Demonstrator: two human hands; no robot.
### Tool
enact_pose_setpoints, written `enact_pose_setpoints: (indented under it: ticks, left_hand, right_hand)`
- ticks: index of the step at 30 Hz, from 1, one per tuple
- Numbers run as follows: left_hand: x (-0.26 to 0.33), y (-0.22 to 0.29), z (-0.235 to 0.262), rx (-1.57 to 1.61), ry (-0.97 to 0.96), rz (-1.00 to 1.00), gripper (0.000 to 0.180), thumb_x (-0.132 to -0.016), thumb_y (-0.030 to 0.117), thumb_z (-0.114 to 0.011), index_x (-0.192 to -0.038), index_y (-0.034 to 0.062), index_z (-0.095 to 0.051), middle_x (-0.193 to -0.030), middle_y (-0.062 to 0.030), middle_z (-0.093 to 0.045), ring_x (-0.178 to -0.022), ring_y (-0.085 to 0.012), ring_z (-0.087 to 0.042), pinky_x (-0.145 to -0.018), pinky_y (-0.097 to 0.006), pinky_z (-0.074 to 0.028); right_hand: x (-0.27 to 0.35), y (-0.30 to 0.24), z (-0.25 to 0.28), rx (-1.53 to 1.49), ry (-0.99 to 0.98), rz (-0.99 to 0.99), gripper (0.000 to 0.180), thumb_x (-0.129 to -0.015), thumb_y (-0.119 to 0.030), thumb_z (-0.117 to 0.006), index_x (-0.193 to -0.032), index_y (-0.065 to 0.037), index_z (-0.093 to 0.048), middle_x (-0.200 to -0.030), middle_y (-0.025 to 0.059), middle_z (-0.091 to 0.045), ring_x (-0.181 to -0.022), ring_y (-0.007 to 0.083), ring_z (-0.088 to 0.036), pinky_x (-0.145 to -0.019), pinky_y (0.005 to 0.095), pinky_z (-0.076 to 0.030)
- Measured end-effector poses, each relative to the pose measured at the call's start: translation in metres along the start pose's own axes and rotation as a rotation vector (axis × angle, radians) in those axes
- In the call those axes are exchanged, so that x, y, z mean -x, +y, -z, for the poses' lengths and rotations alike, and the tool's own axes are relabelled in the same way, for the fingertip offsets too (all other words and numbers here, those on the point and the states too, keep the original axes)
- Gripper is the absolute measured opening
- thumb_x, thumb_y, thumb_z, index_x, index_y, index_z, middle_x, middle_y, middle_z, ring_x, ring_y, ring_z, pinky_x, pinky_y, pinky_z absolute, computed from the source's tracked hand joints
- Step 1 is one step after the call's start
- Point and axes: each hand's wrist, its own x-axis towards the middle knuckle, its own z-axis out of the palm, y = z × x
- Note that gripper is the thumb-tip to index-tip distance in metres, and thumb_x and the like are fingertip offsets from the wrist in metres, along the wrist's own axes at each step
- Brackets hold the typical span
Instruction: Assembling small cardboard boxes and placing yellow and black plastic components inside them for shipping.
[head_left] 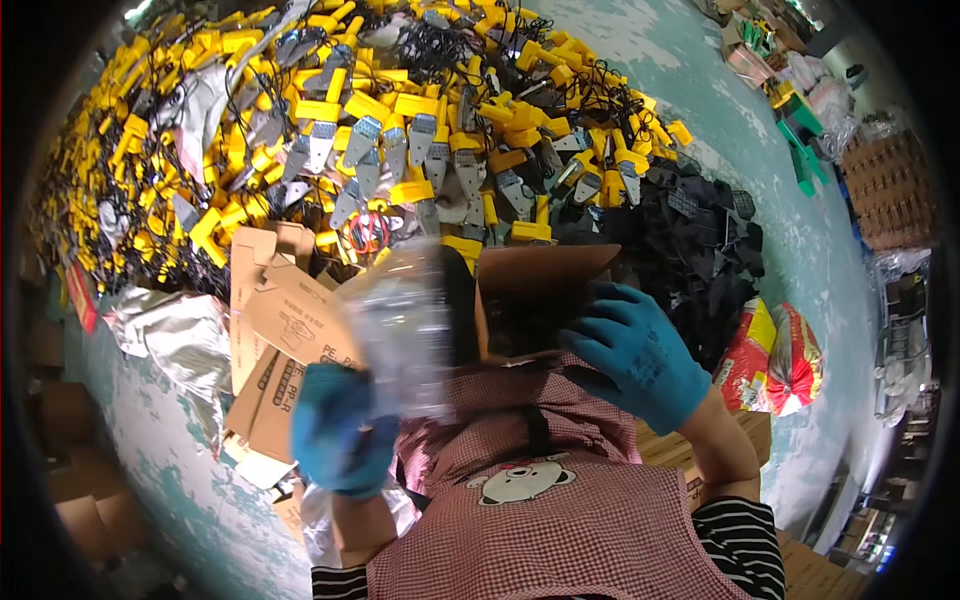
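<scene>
Plastic bag [402,330] appears clamped in your left hand [345,430], seemingly a transfer step; your right hand [640,355], fingers apart, should next steady the brown box [550,262].

Left grip [345,430] holding clear plastic [405,335]; right grip [640,355] beside brown box [550,262]; yellow tools [320,110] piled.

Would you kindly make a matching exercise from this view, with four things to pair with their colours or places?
Column one:
1. plastic wrapping
2. right hand
3. apron
4. sleeves

Column two:
A. black and white stripes
B. transparent, beside the left hand
C. finely checked, with a bear's face
D. gloved in blue

Pairs: 1-B, 2-D, 3-C, 4-A
</scene>
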Motion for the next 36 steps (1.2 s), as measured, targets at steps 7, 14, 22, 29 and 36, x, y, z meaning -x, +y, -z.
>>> enact_pose_setpoints:
  ticks: [7,14,22,29,36]
  left_hand:
    - [-0.008,-0.03,-0.086,0.321,-0.063,0.485,0.034,-0.098,0.012,-0.059,-0.131,0.0054,-0.06,-0.122,-0.0107,-0.063,-0.114,-0.0254,-0.06,-0.103,-0.039,-0.045]
    - [0.033,-0.024,-0.13,0.985,-0.237,1.015,0.071,-0.093,0.007,-0.06,-0.155,0.0027,-0.026,-0.15,-0.0105,-0.04,-0.136,-0.0212,-0.043,-0.112,-0.032,-0.035]
    - [0.007,-0.029,-0.145,0.599,0.017,0.485,0.026,-0.089,0.013,-0.054,-0.113,0.002,-0.058,-0.126,-0.0128,-0.057,-0.122,-0.0238,-0.052,-0.105,-0.037,-0.041]
    - [-0.013,-0.026,-0.096,0.076,-0.442,0.039,0.041,-0.092,0.031,-0.053,-0.119,0.0024,-0.063,-0.133,-0.0209,-0.058,-0.131,-0.0419,-0.047,-0.113,-0.049,-0.033]
    - [-0.044,-0.026,-0.072,0.04,-0.782,-0.023,0.052,-0.08,0.013,-0.072,-0.13,0.0023,-0.06,-0.141,-0.018,-0.054,-0.134,-0.0402,-0.047,-0.111,-0.049,-0.037]
  right_hand:
    - [0.056,-0.003,-0.032,-0.559,0.644,-0.509,0.034,-0.09,-0.008,-0.061,-0.124,-0.003,-0.062,-0.127,0.0151,-0.062,-0.122,0.0288,-0.056,-0.107,0.0412,-0.04]
    - [-0.007,0.003,-0.108,-1.4,0.804,-0.761,0.063,-0.092,-0.003,-0.053,-0.152,-0.005,-0.035,-0.146,0.0095,-0.048,-0.131,0.0177,-0.046,-0.102,0.032,-0.044]
    - [-0.019,0.023,-0.113,-1.661,0.939,-0.677,0.048,-0.085,0.002,-0.059,-0.133,-0.003,-0.056,-0.135,0.0068,-0.056,-0.117,0.014,-0.054,-0.102,0.0287,-0.043]
    - [0.01,0.049,-0.053,-1.103,0.523,-0.446,0.036,-0.087,-0.014,-0.067,-0.12,-0.003,-0.063,-0.136,0.0174,-0.054,-0.126,0.0313,-0.053,-0.108,0.038,-0.039]
    - [0.0,0.048,-0.031,-0.507,0.184,-0.075,0.048,-0.088,-0.019,-0.07,-0.133,-0.009,-0.055,-0.143,0.0203,-0.048,-0.134,0.0406,-0.043,-0.112,0.0472,-0.034]
